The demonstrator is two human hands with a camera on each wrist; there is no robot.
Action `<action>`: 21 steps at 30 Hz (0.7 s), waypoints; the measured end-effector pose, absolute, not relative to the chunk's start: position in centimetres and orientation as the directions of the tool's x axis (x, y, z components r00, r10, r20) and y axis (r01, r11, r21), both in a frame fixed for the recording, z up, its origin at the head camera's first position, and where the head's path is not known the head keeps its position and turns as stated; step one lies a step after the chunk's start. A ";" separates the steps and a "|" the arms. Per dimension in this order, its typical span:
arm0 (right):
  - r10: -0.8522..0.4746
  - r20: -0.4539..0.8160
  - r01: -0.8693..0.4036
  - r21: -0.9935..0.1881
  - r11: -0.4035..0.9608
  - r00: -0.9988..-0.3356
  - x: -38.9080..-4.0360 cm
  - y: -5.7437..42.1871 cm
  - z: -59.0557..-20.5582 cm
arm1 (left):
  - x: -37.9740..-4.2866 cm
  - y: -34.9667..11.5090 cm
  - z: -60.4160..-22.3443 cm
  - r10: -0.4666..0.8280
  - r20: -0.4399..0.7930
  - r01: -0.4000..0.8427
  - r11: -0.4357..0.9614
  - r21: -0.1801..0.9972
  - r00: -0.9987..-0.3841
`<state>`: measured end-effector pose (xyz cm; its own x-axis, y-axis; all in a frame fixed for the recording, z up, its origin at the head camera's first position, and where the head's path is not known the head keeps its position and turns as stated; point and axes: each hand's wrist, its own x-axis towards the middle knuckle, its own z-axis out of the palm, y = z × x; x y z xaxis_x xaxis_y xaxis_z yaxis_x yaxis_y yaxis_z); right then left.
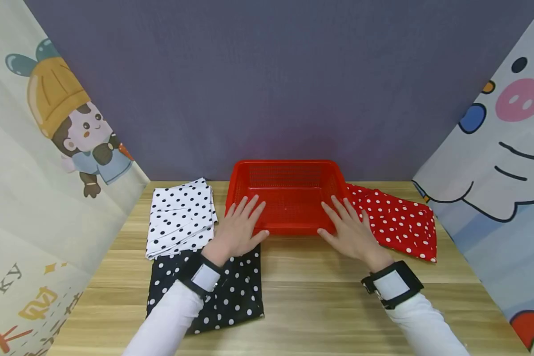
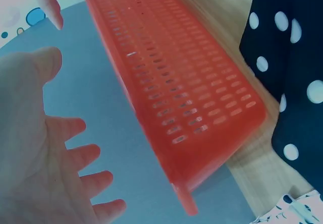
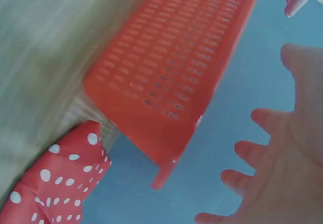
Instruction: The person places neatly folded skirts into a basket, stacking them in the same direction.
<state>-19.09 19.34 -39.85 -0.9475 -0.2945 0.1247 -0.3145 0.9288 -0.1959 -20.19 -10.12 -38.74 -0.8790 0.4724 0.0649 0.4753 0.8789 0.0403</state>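
Observation:
A red plastic basket [image 1: 289, 230] with slotted sides stands at the back of the table, and its inside shows bare. Fingers spread, my left hand [image 1: 237, 230] overlaps its near left corner in the head view. My right hand [image 1: 352, 231] is likewise spread at the near right corner. Both wrist views show a gap between the palm and the basket's slotted wall [image 2: 166, 67], and neither hand grips anything. Left of the basket lies a folded white cloth with black dots [image 1: 178, 212]. A black cloth with white dots [image 1: 236, 296] lies under my left wrist.
A folded red cloth with white dots [image 1: 402, 225] lies right of the basket, close against it. A grey-blue wall [image 1: 276, 89] rises behind the wooden table [image 1: 320, 306]. Printed curtains [image 1: 22, 163] hang at both sides.

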 end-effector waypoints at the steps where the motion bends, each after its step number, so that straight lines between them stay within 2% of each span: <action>1: -0.299 0.138 -0.321 -0.187 0.928 -0.944 -18.8 19.4 -40.1 | -20.0 -10.2 -38.9 0.474 0.078 0.478 0.877 0.042 -0.877; 11: -0.325 0.276 -0.367 -0.118 0.923 -0.905 -15.9 20.5 -42.9 | -17.3 -11.5 -40.7 0.478 0.120 0.488 0.869 0.076 -0.870; 21: -0.307 0.409 -0.393 -0.144 0.908 -0.859 -13.6 21.3 -45.0 | -14.4 -14.1 -42.9 0.450 0.234 0.479 0.874 0.085 -0.862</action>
